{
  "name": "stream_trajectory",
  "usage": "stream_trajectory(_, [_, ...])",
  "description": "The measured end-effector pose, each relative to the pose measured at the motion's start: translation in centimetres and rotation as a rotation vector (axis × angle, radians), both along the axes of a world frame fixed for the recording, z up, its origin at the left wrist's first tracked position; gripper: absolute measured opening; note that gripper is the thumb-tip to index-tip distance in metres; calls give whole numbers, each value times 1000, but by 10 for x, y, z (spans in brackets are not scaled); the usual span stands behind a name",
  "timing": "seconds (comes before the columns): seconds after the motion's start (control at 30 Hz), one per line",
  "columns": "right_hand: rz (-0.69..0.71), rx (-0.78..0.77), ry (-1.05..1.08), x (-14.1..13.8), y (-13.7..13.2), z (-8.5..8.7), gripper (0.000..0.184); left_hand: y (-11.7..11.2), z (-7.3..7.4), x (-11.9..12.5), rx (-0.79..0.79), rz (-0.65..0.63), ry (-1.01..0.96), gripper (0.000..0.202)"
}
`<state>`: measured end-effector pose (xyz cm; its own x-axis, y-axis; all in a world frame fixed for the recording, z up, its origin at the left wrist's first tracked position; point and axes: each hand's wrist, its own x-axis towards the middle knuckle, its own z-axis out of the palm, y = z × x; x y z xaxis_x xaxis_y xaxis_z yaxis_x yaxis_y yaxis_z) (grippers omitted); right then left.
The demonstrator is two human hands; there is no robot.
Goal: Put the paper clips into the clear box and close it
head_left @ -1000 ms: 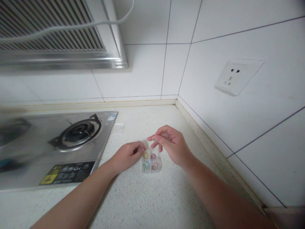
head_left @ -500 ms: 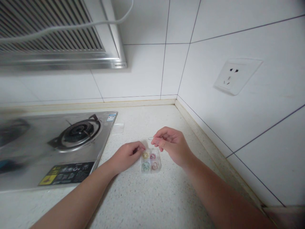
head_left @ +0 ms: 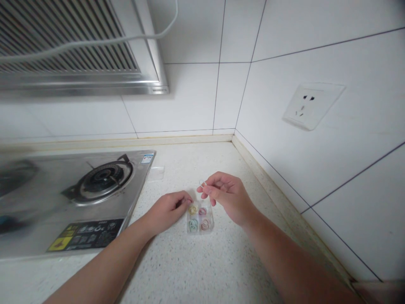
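Observation:
A clear plastic compartment box (head_left: 199, 232) lies on the counter, with small yellow, pink, green and reddish-brown rings in separate compartments. My left hand (head_left: 171, 210) rests at its left side, fingers curled and pinching the upper left edge. Just above the box's far end, my right hand (head_left: 227, 195) pinches a thin whitish ring (head_left: 202, 184) between thumb and fingertips. Fingers hide part of this ring and the box's far left corner. The exact material of the rings is too small to tell.
A flat clear plastic piece (head_left: 156, 173) lies beside the gas stove (head_left: 136, 185) on the left. Above it hangs a range hood (head_left: 139, 80) with a white cable (head_left: 126, 40). A tiled wall with a socket (head_left: 313, 105) bounds the right side.
My right hand has turned slightly, and the whitish ring now stands more upright in its fingers. My left hand keeps its place at the box. The whole view has shifted slightly.

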<state>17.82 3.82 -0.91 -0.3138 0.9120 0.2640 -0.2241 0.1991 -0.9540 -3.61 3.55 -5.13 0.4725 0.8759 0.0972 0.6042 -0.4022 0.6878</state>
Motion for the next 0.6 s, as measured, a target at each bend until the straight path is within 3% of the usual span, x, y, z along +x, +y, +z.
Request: stream_trajectory(0.6, [20,22,66,2,2,-4,15,0,1,2,-24,20,21,31])
